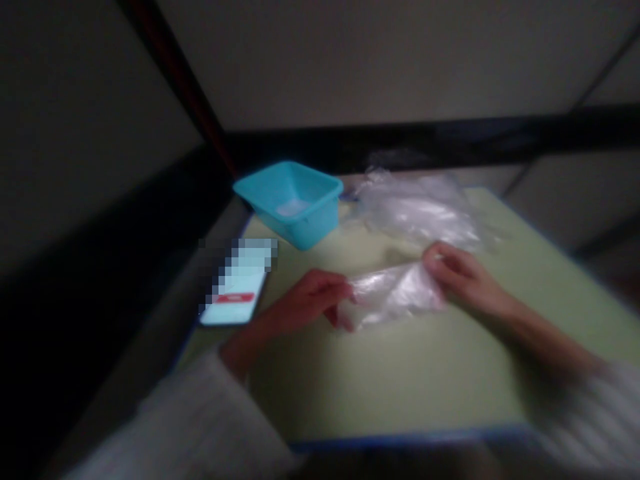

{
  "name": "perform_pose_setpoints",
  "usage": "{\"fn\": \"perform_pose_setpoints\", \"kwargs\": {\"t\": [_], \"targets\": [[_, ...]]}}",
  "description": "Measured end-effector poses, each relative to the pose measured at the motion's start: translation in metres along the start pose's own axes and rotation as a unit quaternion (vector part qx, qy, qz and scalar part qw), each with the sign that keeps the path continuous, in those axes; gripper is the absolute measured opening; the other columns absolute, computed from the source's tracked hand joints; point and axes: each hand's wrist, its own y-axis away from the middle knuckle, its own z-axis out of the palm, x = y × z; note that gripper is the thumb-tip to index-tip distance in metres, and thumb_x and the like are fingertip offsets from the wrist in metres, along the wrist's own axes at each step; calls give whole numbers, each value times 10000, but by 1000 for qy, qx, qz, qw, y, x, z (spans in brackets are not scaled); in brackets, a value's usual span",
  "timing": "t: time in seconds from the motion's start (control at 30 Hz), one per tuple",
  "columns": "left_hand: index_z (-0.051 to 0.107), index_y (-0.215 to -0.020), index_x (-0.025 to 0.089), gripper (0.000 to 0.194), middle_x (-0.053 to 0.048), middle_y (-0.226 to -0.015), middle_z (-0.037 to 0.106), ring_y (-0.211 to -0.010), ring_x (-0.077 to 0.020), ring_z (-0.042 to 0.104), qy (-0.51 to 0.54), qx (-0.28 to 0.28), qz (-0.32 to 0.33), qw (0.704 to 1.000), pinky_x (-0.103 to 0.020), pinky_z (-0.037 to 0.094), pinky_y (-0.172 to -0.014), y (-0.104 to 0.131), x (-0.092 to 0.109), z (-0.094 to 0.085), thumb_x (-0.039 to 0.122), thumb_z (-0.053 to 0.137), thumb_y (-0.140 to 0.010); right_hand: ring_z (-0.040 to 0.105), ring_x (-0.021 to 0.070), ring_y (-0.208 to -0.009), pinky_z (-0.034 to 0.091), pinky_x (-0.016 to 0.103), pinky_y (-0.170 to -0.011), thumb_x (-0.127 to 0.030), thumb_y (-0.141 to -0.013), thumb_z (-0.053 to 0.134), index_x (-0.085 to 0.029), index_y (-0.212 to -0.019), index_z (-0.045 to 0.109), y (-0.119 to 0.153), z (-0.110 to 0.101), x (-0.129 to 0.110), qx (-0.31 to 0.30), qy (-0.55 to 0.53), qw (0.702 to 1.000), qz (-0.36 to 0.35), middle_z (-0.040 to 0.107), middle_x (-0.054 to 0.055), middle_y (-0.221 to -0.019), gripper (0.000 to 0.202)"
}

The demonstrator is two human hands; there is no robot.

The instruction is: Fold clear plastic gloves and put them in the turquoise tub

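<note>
A clear plastic bag [393,297] is stretched between my two hands, just above the table. My left hand [317,297] grips its left end, thumb and fingers closed on the film. At the other end, my right hand [455,270] pinches the upper right corner. The bag looks flat and shiny; the blur hides whether anything is inside. Behind my right hand lies a loose heap of clear plastic bags [425,207].
A turquoise plastic basket [320,223] stands at the back left, with something whitish at its bottom. A phone with a lit screen [235,310] lies near the left edge. The yellowish table [400,387] has a blue rim, and a wall rises behind it.
</note>
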Motion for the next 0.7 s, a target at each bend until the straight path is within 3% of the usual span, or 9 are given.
{"fn": "perform_pose_setpoints", "kwargs": {"t": [0.13, 0.23, 0.3, 0.4, 0.5, 0.63, 0.7], "targets": [[596, -713, 136, 284, -1, -545, 622, -440, -138, 608, 154, -8, -51, 987, -221, 465, -421, 3, 2, 1, 413, 649, -744, 425, 67, -293, 282, 151, -277, -505, -804, 613, -220, -794, 478, 4, 0, -8, -26, -61, 995, 74, 450, -99, -410, 316], [594, -732, 130, 295, -18, -619, 655, -429, -141, 618, 201, -36, -83, 975, -207, 443, -383, 2, -1, 0, 421, 644, -745, 423, 59, -277, 255, 134, -258, -500, -774, 643, -216, -804, 480, 3, 0, -9, -40, -73, 989, 122, 439, -108, -409, 329], [586, -760, 129, 291, -27, -666, 673, -451, -140, 628, 189, -15, -108, 976, -207, 452, -400, 0, -8, -2, 414, 646, -744, 466, 63, -315, 320, 141, -286, -487, -765, 651, -205, -792, 491, 0, 0, -4, -30, -60, 990, 123, 474, -93, -451, 325], [564, -829, 152, 267, -3, -674, 671, -509, -126, 635, 143, 79, -133, 978, -217, 486, -475, -7, -23, -4, 383, 665, -743, 531, 81, -405, 423, 178, -367, -479, -763, 641, -188, -737, 499, -6, 3, 5, -15, -13, 996, 85, 511, -61, -513, 325], [566, -859, 155, 280, -9, -715, 668, -573, -123, 634, 99, 123, -143, 977, -239, 503, -552, -12, -33, -4, 391, 664, -746, 548, 95, -449, 443, 202, -407, -464, -768, 622, -184, -691, 491, -10, 5, 11, -14, 37, 997, 66, 502, -49, -522, 318], [571, -810, 148, 279, 3, -663, 621, -564, -114, 597, 49, 162, -126, 978, -241, 483, -558, -16, -27, -4, 408, 644, -743, 545, 103, -455, 431, 221, -410, -440, -755, 613, -182, -670, 502, -13, 5, 11, 5, 74, 995, 68, 520, -30, -541, 294], [554, -774, 150, 262, 22, -619, 587, -532, -100, 567, 17, 147, -116, 982, -225, 462, -534, -16, -21, -3, 397, 637, -739, 540, 105, -446, 423, 228, -403, -434, -738, 620, -181, -661, 508, -13, 4, 10, 14, 81, 994, 75, 526, -23, -542, 287]]}}
